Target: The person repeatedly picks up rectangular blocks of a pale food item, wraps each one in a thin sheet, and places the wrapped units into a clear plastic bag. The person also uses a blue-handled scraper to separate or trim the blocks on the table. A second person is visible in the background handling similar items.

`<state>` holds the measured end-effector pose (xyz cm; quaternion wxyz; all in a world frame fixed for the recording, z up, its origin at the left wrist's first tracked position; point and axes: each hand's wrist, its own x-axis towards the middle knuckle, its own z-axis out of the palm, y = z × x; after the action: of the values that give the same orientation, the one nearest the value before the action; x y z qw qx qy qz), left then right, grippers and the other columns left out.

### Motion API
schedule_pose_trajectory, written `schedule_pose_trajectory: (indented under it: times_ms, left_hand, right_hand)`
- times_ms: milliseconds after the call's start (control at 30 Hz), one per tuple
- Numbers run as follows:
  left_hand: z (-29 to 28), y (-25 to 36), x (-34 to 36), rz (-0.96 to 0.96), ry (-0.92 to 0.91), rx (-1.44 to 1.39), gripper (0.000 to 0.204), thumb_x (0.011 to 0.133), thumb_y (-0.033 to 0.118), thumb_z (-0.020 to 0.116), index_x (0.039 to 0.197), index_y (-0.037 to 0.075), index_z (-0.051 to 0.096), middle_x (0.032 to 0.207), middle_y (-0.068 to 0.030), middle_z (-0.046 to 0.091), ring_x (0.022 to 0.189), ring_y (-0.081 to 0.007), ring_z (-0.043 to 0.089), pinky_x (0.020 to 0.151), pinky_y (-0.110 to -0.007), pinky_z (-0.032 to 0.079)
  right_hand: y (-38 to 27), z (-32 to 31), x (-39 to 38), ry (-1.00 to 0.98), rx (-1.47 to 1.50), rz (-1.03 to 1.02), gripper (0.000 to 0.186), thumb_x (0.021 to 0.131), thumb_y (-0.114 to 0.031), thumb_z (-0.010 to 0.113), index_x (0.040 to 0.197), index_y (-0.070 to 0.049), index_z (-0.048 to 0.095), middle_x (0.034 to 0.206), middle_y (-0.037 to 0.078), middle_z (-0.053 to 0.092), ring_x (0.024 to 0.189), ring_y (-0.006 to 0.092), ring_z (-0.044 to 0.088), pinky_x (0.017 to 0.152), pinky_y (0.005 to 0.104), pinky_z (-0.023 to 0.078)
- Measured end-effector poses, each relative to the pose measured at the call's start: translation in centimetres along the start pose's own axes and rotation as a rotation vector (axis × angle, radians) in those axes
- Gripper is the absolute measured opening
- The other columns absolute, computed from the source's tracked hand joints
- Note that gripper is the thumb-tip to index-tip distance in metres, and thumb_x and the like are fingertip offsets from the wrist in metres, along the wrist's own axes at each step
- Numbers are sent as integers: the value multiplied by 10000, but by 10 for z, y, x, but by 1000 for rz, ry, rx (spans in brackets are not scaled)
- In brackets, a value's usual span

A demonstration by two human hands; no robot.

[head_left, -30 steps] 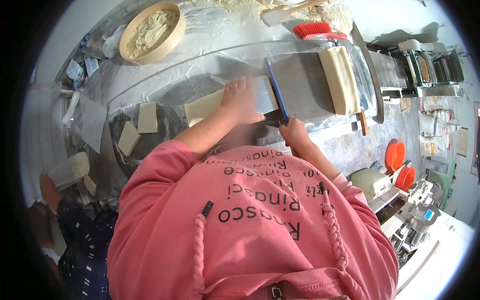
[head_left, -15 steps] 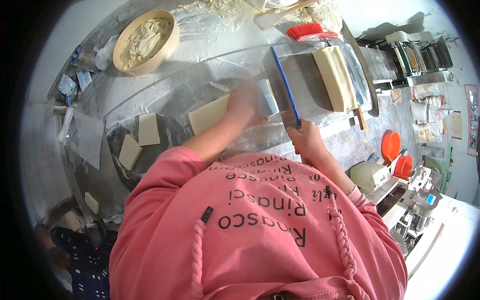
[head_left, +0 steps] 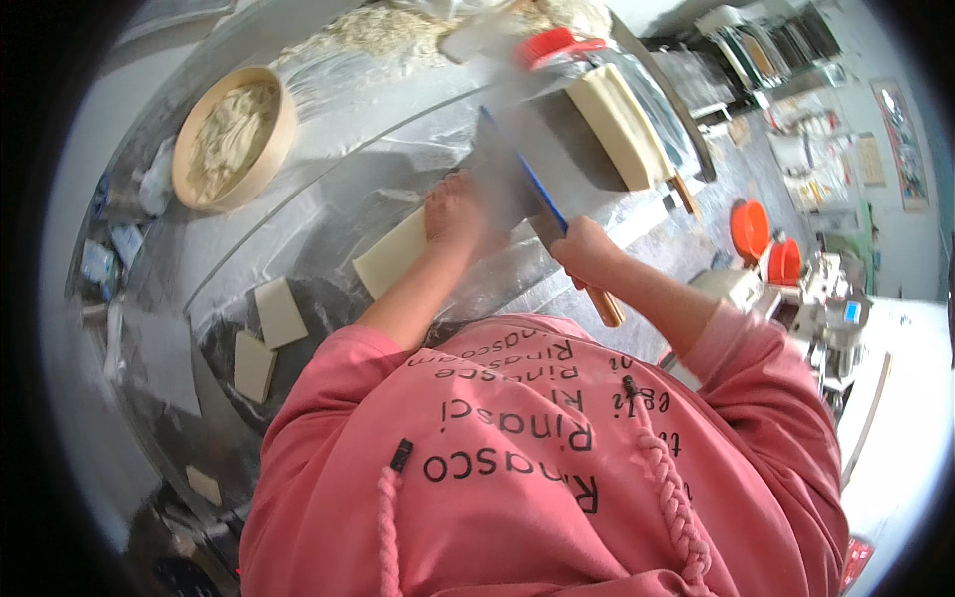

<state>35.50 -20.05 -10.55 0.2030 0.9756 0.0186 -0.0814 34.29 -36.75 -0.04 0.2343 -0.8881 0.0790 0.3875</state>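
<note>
My right hand [head_left: 589, 251] is closed around the wooden handle of a broad knife [head_left: 542, 194] with a blue strip along its spine. The blade reaches away from me to the far left and is partly smeared. My left hand [head_left: 456, 211] lies palm down at the far end of a pale dough slab [head_left: 394, 254], left of the blade. Its thumb side is smeared, and what lies under the fingers there cannot be made out. Across the blade to the right rests a long, thick block of pale dough [head_left: 622, 124] on the steel worktop.
A round wooden tub [head_left: 279, 149] of loose dough strips stands at far left. Flat dough pieces [head_left: 281, 311] lie on dark sheeting nearer me. A red brush [head_left: 557, 46] and floury crumbs [head_left: 383, 32] are at the back. Orange bowls [head_left: 749, 230] and a scale [head_left: 846, 316] are at right.
The view has turned, so the worktop appears tilted and shifted left. The wooden knife handle now shows below my right hand. My left hand stays by the dough slab.
</note>
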Motion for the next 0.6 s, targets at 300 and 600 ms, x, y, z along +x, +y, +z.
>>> schedule_pose_trajectory:
  times_ms: [300, 600]
  left_hand:
    - [2, 1, -11, 54, 172, 19, 790, 542, 394, 713, 1150, -4, 403, 1112, -156, 488, 1071, -291, 487, 915, -371, 394]
    - [-11, 9, -8, 19, 95, -77, 784, 537, 353, 714, 1135, -30, 382, 1075, -145, 462, 1039, -282, 472, 942, -367, 351]
  right_hand:
    - [-26, 1, 18, -6, 49, 279, 193, 811, -75, 446, 724, 37, 577, 538, 122, 540, 414, 231, 557, 360, 353, 443]
    - [-31, 2, 33, -59, -62, 297, 195, 773, -55, 453, 649, 36, 572, 524, 128, 553, 408, 246, 571, 356, 367, 446]
